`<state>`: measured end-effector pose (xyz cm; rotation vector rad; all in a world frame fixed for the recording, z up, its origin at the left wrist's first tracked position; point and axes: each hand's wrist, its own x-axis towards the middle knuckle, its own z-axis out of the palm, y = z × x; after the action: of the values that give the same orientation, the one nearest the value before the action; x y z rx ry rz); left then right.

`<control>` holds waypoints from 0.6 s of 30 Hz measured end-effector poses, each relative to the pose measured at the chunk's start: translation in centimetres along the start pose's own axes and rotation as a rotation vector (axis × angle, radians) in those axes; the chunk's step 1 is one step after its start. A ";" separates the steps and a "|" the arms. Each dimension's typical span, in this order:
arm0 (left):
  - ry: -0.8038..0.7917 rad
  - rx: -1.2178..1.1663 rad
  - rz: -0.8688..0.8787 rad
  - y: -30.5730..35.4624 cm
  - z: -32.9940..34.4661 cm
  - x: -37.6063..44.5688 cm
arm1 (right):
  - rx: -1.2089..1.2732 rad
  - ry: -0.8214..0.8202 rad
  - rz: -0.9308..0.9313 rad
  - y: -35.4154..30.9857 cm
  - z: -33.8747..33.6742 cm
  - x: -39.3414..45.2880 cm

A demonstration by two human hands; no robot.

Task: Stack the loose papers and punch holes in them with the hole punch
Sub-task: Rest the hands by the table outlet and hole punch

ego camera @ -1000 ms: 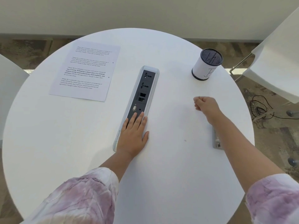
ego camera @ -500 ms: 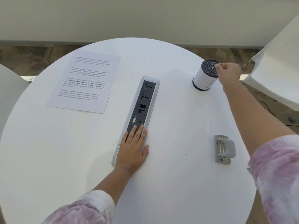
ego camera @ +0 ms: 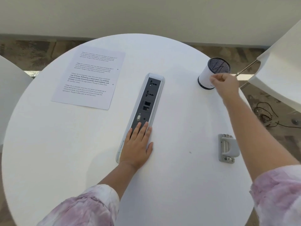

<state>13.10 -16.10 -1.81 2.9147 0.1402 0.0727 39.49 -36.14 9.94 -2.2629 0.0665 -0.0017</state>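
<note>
A printed stack of papers (ego camera: 88, 79) lies flat at the far left of the round white table (ego camera: 65, 152), with small holes along its right edge. The grey hole punch (ego camera: 228, 148) sits near the table's right edge, just left of my right forearm, with nothing in it. My left hand (ego camera: 138, 144) rests flat, palm down, on the near end of the power strip and holds nothing. My right hand (ego camera: 224, 86) is at the far right with fingers curled closed, against the side of the white cup (ego camera: 206, 77); I see nothing in it.
A long grey power strip (ego camera: 149, 95) with sockets runs along the table's middle. The cup has a dark mesh inside. A white chair (ego camera: 280, 70) stands close at the right, another chair (ego camera: 9, 88) at the left. Cables (ego camera: 267, 115) lie on the floor.
My right hand went from the table near the hole punch up to the cup's mouth, then dropped to the cup's side. The left hand stayed put.
</note>
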 end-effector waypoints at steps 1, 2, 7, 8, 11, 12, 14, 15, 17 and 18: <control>-0.001 0.002 0.000 0.0 0.1 0.0 | -0.022 -0.047 0.008 0.8 0.3 -1.2; -0.002 0.005 -0.001 -0.1 0.1 0.0 | -0.055 -0.089 0.015 1.7 0.6 -2.4; -0.015 0.013 -0.009 0.0 0.0 0.1 | -0.263 -0.239 0.023 5.9 1.8 -7.9; -0.016 0.016 -0.009 0.0 0.0 0.1 | -0.293 -0.254 0.028 6.5 2.0 -8.8; -0.027 0.018 -0.007 0.0 -0.1 0.1 | -0.333 -0.239 0.063 7.7 2.5 -10.7; -0.031 0.018 -0.006 0.0 -0.2 0.0 | -0.334 -0.222 0.070 8.0 2.7 -11.2; -0.032 0.017 -0.007 0.0 -0.2 0.0 | -0.334 -0.206 0.057 8.3 3.0 -12.1; -0.031 0.018 -0.008 0.0 -0.2 0.0 | -0.333 -0.203 0.045 8.3 3.1 -12.3; -0.029 0.018 -0.010 0.1 -0.3 0.1 | -0.346 -0.202 0.023 8.2 3.3 -12.6; -0.030 0.019 -0.011 0.1 -0.3 0.1 | -0.354 -0.201 0.013 8.1 3.4 -12.7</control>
<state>13.15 -16.11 -1.53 2.9317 0.1528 0.0257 26.49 -38.07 1.79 -2.6022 -0.0279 0.2633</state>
